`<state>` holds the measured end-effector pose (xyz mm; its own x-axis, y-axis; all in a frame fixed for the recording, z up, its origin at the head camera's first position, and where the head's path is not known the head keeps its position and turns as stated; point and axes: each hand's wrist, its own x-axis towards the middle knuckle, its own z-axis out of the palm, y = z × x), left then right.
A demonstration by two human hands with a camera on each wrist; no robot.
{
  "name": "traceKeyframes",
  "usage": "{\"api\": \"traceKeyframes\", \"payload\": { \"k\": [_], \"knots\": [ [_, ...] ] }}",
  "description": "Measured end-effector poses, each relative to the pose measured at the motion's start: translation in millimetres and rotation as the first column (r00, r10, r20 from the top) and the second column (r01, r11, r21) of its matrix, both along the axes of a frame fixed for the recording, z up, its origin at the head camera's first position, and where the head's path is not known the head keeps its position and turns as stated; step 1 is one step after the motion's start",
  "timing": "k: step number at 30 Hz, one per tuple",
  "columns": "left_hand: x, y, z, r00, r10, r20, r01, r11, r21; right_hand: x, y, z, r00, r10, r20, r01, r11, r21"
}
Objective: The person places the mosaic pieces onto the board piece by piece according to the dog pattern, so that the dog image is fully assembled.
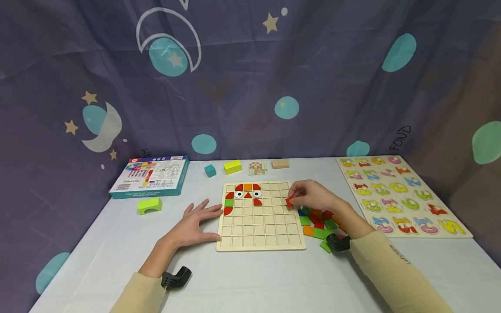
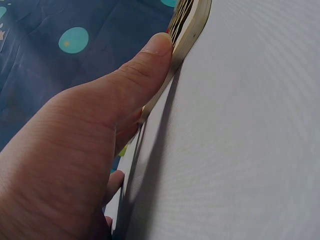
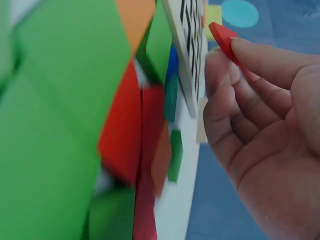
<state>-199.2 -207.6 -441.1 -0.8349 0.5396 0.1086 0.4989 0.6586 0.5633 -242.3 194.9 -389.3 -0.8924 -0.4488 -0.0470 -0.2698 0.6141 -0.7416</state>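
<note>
A wooden grid board [image 1: 259, 226] lies in front of me, with red, orange and green tiles and two eye tiles [image 1: 239, 194] set in its upper left cells. My left hand [image 1: 195, 224] rests at the board's left edge, fingers spread; in the left wrist view the thumb [image 2: 150, 60] touches the board's side. Between thumb and fingers my right hand [image 1: 313, 194] pinches a small red tile [image 3: 225, 41], held over the board's right edge. Just below that hand is a pile of loose green, red, orange and blue tiles [image 1: 318, 232], partly hidden by the wrist.
A number puzzle board [image 1: 399, 204] lies at right. Behind the grid board are a teal cube [image 1: 210, 171], a yellow block [image 1: 232, 167], a pattern card [image 1: 257, 168] and a plain wooden block [image 1: 280, 164]. A box [image 1: 150, 176] and a green arch block [image 1: 150, 205] are at left.
</note>
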Motion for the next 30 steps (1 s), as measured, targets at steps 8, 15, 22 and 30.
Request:
{"api": "traceKeyframes", "payload": {
  "k": [8, 15, 22, 30],
  "knots": [
    [0.0, 0.7, 0.7, 1.0, 0.003, 0.012, -0.003, 1.0, -0.003, -0.7, -33.4, -4.5, 0.999, 0.036, 0.024, -0.035, 0.999, -0.029],
    [-0.3, 1.0, 1.1, 1.0, 0.006, 0.017, -0.006, 1.0, -0.006, -1.1, -61.8, -6.7, 0.992, 0.125, -0.006, -0.126, 0.992, -0.027],
    [0.2, 1.6, 0.4, 1.0, 0.016, 0.026, -0.016, 1.0, -0.012, -1.6, -78.8, -8.8, 0.991, 0.132, -0.001, -0.132, 0.991, -0.012],
    [0.2, 1.2, 0.4, 1.0, 0.015, 0.017, -0.015, 1.0, -0.013, -0.7, -80.2, -8.3, 0.992, 0.124, -0.017, -0.123, 0.992, 0.036]
  ]
}}
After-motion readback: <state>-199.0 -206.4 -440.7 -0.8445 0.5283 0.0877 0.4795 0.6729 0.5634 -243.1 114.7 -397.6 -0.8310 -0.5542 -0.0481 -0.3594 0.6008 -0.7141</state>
